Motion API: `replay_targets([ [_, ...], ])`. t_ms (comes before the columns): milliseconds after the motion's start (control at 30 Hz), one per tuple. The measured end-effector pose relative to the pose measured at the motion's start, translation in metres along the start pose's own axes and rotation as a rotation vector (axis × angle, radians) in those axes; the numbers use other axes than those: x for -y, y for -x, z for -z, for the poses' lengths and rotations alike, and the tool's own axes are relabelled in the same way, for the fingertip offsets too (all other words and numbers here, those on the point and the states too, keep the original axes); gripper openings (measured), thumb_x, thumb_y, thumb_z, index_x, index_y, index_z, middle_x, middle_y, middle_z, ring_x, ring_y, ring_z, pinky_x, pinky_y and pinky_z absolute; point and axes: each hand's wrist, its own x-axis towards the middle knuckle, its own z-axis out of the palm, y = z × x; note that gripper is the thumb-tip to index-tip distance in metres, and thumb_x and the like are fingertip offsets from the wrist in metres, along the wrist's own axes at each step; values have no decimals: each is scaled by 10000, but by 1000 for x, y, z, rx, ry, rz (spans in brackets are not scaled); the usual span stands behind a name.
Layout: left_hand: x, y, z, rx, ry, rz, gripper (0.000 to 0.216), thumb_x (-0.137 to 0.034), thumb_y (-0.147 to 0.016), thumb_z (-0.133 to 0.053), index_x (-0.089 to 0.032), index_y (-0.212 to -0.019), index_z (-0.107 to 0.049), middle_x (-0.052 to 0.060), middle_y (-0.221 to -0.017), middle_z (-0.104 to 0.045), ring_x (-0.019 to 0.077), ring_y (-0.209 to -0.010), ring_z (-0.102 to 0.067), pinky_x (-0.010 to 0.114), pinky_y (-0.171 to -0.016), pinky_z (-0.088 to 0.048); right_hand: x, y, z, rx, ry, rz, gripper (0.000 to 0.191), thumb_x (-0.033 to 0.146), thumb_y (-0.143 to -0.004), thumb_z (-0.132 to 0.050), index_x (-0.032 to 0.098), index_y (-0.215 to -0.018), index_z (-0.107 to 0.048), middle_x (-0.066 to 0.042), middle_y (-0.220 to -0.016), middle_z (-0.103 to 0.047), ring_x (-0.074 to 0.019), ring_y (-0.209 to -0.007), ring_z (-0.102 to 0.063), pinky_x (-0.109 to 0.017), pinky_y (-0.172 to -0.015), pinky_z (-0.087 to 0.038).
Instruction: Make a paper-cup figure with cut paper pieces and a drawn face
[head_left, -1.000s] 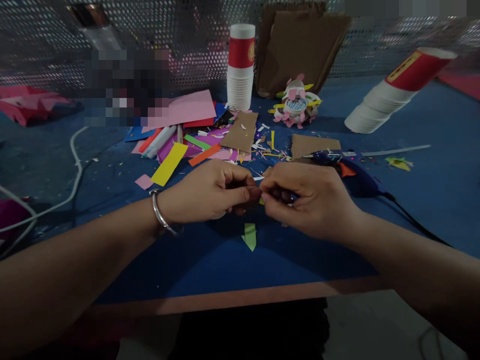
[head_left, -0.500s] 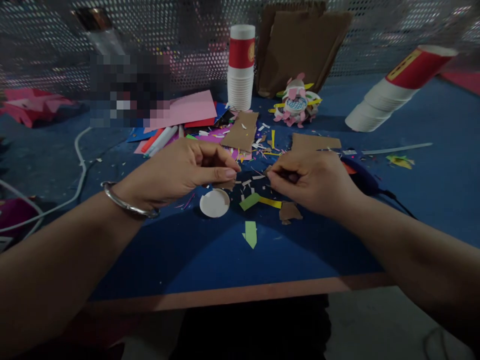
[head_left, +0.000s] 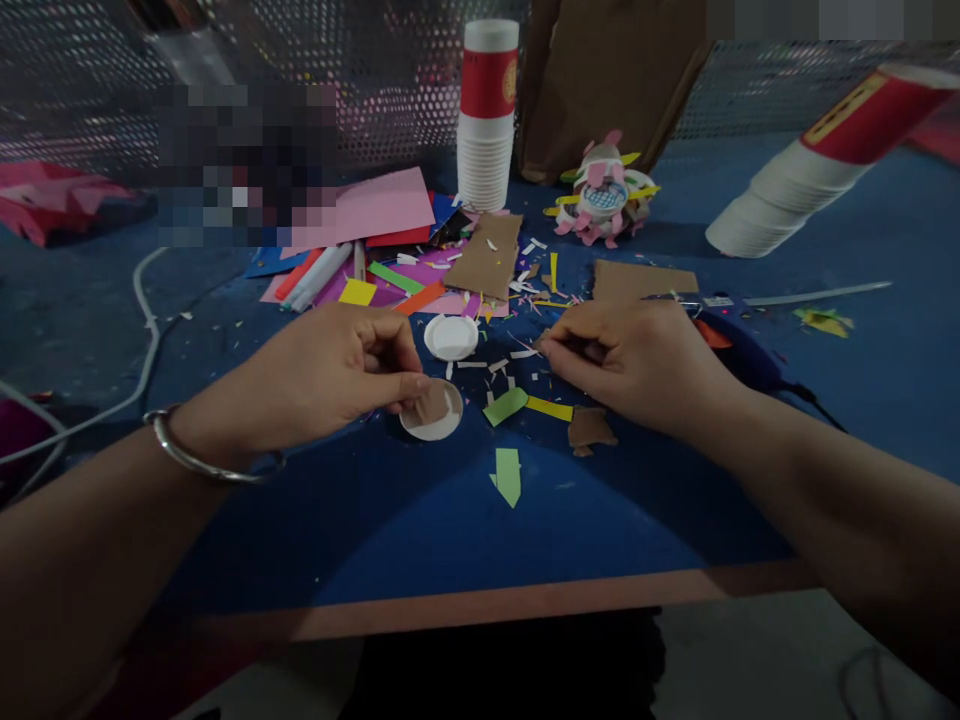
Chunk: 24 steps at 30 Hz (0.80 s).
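Cardboard (head_left: 430, 402) in left hand (head_left: 352, 362), well inside table edge (head_left: 480, 607)

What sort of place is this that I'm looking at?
It looks like a craft workspace, though I can't tell if it's a classroom or workshop. Coloured paper scraps litter the blue tabletop, near stacked paper cups and what seems a glue gun.

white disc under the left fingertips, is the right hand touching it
No, the right hand is apart from the white disc, to its right.
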Motion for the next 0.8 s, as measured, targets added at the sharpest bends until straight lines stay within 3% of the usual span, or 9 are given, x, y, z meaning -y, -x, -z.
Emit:
replay_targets([
  [200, -6, 10, -1, -58, -200, -55, 196, -396, -820, -708, -236, -719, -759, 6, -645, -711, 158, -553, -574, 270, -522, -362, 0, 1, -1, -2, -6, 7, 197, 279, -920, -599, 205, -756, -679, -18, -659, -648, -152, -582, -557, -304, -557, -364],
  [333, -5, 15, 4, -136, -352, -135, 192, -460, -808, -716, -274, -817, -763, 14, -790, -741, 216, -706, -618, 306, -622, -378, 1, 2, 0, -31, -4, 14, 201, 279, -921, -607, 228, -732, -654, -10, -640, -644, -163, -575, -579, -316, -545, -377],
  [433, -4, 17, 3, -98, -407, -197, 214, -481, -826, -712, -292, -917, -757, 19, -901, -742, 250, -851, -629, 329, -733, -397, 2, 3, 0, -33, 14, 23, 208, 267, -922, -613, 225, -720, -639, -9, -629, -637, -164, -570, -585, -315, -534, -367],
  [567, -4, 16, -3, -17, -426, -179, 198, -467, -858, -693, -285, -926, -735, 15, -983, -742, 284, -1009, -618, 360, -854, -399, 4, 5, 2, -40, 51, 31, 233, 282, -930, -608, 217, -707, -624, -15, -626, -635, -167, -575, -589, -311, -540, -368],
  [667, -6, 14, -6, 15, -422, -169, 174, -430, -851, -701, -272, -922, -725, 15, -983, -744, 284, -1008, -616, 362, -849, -402, 4, 6, 2, -10, 58, 24, 263, 304, -944, -586, 211, -700, -613, -45, -707, -702, -195, -668, -657, -312, -579, -413],
  [800, -8, 11, -7, 16, -372, -146, 160, -391, -829, -723, -261, -923, -731, 25, -948, -749, 259, -913, -641, 336, -775, -413, 2, 9, 3, 75, 58, 35, 261, 318, -991, -522, 205, -842, -704, -90, -892, -777, -259, -857, -724, -363, -708, -494],
])
